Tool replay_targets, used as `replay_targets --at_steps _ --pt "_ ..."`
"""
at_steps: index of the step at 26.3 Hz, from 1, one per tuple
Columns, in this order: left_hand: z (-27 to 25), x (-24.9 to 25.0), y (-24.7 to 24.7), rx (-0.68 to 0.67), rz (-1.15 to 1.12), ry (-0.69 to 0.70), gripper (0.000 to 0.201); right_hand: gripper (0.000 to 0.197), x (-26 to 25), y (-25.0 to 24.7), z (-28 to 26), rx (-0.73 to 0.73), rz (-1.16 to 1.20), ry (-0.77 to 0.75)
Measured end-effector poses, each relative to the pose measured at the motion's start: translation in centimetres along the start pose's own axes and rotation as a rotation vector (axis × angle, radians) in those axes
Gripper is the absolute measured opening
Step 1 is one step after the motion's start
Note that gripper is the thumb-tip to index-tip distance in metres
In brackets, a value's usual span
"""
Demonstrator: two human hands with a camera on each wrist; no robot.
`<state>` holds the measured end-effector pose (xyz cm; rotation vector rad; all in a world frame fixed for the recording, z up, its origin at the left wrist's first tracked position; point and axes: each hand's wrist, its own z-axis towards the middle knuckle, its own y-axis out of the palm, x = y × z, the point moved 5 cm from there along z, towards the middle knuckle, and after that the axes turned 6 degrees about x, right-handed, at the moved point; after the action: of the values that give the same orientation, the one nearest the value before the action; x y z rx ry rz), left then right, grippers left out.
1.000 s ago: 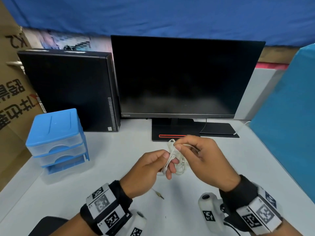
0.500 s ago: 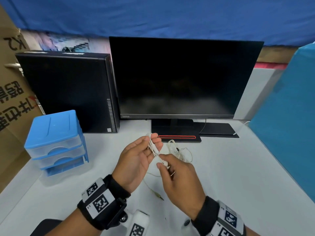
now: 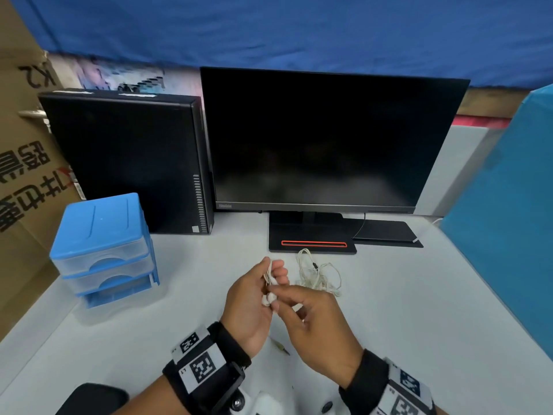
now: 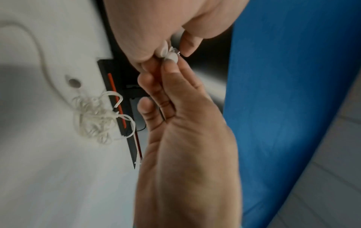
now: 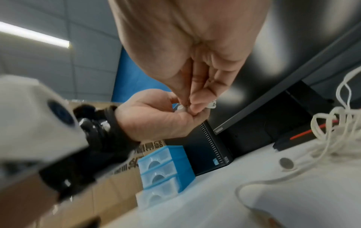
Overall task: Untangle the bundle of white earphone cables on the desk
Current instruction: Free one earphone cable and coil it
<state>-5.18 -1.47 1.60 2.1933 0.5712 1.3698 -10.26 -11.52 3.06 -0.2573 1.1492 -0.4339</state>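
both hands (image 3: 281,298) lowered, still pinching earbuds (image 4: 170,54).

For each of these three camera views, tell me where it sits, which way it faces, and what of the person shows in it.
Head: worn on the head, looks forward and down at the desk, monitor, both hands and wristbands.
Left wrist: looks along the left hand to the earbuds both hands pinch; cable bundle beside.
Right wrist: looks along the right hand toward the left hand and blue drawer unit.
Shared: all show the pinched earbuds and the bundle.
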Motion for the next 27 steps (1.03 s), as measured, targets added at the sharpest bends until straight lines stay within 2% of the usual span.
replay_targets --at_steps 3,5,8,9,12,13,15,17,21,24,27 --pt "0.1 -1.5 -0.3 0.031 -0.045 -0.161 0.028 0.010 0.6 -0.1 -0.1 0.094 -0.068 -0.041" --pt "0.3 -2.2 -0.4 0.061 -0.032 -0.197 0.031 0.010 0.6 -0.4 -0.1 0.141 -0.099 -0.059" --pt "0.8 -2.2 -1.1 0.144 -0.024 -0.222 0.041 0.012 -1.1 0.7 -0.8 -0.020 -0.174 -0.170" --pt "0.8 -1.8 -1.2 0.161 -0.025 -0.216 0.043 0.012 -1.3 0.7 -0.8 -0.028 -0.120 -0.143" --pt "0.8 -1.1 -1.5 0.169 0.003 -0.190 0.047 0.012 -0.1 -1.4 0.6 0.183 0.138 0.093" --pt "0.7 -1.0 -1.4 0.158 0.001 -0.190 0.048 0.011 0.4 -1.8 1.0 0.175 0.186 0.200" --pt "0.6 -1.1 -1.3 0.158 0.027 -0.171 0.051 0.009 0.6 -1.3 1.0 0.049 0.261 0.363" --pt "0.5 -1.2 -1.3 0.200 0.078 -0.131 0.054 0.010 0.3 -0.7 0.7 -0.010 0.266 0.386" --pt "0.0 -1.1 -1.2 0.242 0.114 -0.061 0.053 0.013 1.6 -0.5 0.6 0.010 0.266 0.451" --pt "0.1 -1.5 -1.2 0.224 0.138 -0.067 0.055 0.015 1.6 -0.6 0.8 0.026 0.202 0.385" --pt "0.4 -2.1 -1.1 0.130 0.122 -0.129 0.052 0.017 1.3 -0.9 1.1 0.051 0.083 0.282"
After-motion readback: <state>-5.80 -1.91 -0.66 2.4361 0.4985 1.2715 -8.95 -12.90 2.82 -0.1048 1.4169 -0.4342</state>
